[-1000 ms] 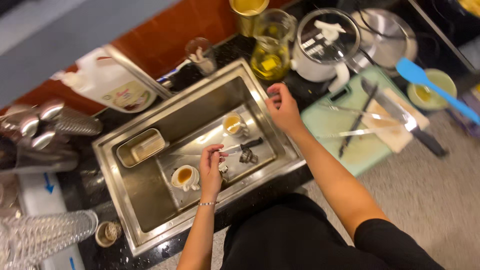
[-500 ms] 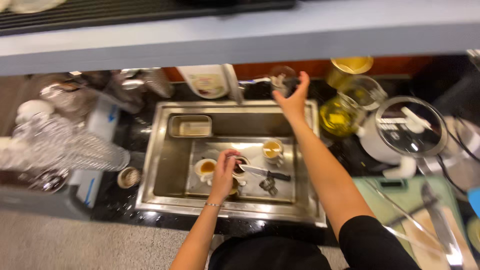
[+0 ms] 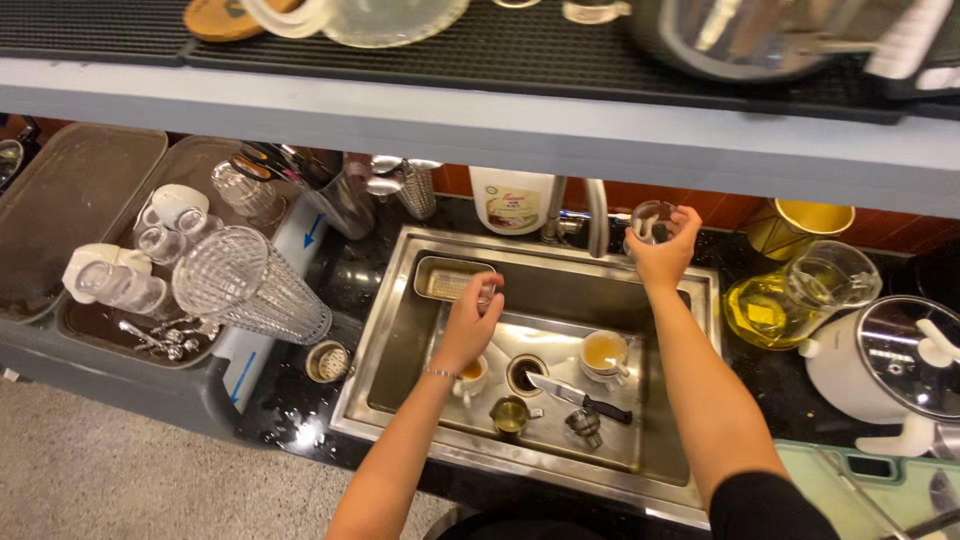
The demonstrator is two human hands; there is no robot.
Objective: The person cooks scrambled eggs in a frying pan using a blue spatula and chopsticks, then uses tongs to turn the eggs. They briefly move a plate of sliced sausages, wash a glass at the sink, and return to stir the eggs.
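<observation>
Under the long grey shelf (image 3: 480,130), a steel sink (image 3: 400,330) is set into the dark desk (image 3: 340,270), and both hands work over it. At the left stands a grey tub (image 3: 150,390) with a tall ribbed glass (image 3: 250,285) lying on its side and some white cups (image 3: 105,275); at the right are a white pot with a glass lid (image 3: 890,365) and a glass jug of yellow liquid (image 3: 795,295). Inside the sink lie a cup with tea (image 3: 604,352), a knife (image 3: 575,395) with its long axis running from upper left to lower right, and a small steel measure (image 3: 510,413) near the drain (image 3: 526,374). The right hand (image 3: 662,255) is raised at the back rim beside the tap (image 3: 596,215) and closes its fingers around a small clear glass (image 3: 650,222), which stands upright above the rim. The left hand (image 3: 470,320) hovers lower, over a white cup (image 3: 470,375), with fingers bent together around something small that I cannot make out. The glass is therefore on the right side, far from the left hand. Compared with half a second ago, the right hand is at almost the same place by the tap, while the left hand has lifted up from the sink bottom and moved toward the small tray (image 3: 450,280) at the back left.
</observation>
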